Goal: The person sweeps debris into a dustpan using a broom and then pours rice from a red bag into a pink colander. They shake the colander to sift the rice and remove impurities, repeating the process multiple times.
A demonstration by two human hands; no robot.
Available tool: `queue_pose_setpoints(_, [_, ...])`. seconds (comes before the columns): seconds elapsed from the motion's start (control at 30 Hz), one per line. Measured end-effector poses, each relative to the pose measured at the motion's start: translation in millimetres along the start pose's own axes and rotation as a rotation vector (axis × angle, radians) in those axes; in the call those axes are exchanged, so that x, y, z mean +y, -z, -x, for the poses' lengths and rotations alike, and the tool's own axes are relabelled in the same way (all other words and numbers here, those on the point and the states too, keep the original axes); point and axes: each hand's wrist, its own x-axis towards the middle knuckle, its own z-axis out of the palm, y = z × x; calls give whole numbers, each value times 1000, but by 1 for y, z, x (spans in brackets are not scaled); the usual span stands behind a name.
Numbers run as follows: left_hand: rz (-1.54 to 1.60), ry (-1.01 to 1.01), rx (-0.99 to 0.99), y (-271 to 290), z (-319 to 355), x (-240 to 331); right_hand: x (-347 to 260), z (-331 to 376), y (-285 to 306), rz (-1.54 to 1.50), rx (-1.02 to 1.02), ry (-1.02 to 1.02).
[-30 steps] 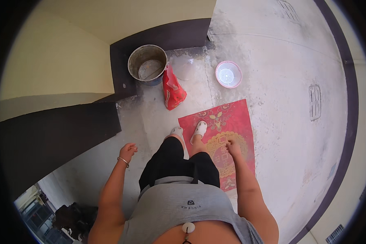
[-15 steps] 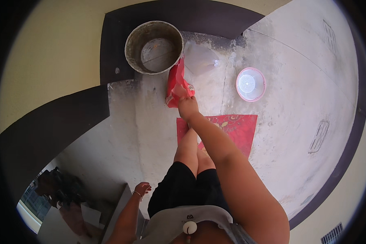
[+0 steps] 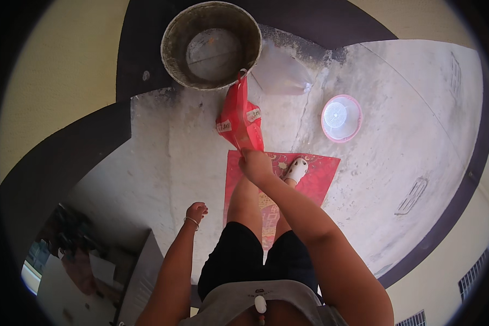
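My right hand grips the near end of a red carry bag with pale printed labels. The bag's far handle loop reaches up to the rim of a large, deep round tub; whether the loop is caught on it I cannot tell. My left hand, with a bracelet at the wrist, hangs apart from everything, its fingers curled in and nothing visible in them. Below my right hand lies a red patterned mat, and one foot in a white clog is on it.
Right of the tub sits a translucent plastic bag. A pink-rimmed white colander rests on the concrete floor. Dark-based walls curve round the far side. Dark clutter and a grey panel stand at lower left.
The red bag's near end has been drawn toward me by my right hand, stretching the bag out. My left hand has risen forward. One foot has stepped onto the mat's right side.
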Motion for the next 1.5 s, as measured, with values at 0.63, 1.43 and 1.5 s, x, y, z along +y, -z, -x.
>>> queue_pose_setpoints(0.63, [867, -81, -363, -208, -168, 101, 60, 237, 134, -779, -82, 198])
queue_pose_setpoints(1.43, [964, -60, -127, -429, -145, 103, 339, 222, 172, -1196, 736, -404])
queue_pose_setpoints(1.5, [957, -42, -150, -424, -138, 108, 369, 189, 173, -1210, 762, -417])
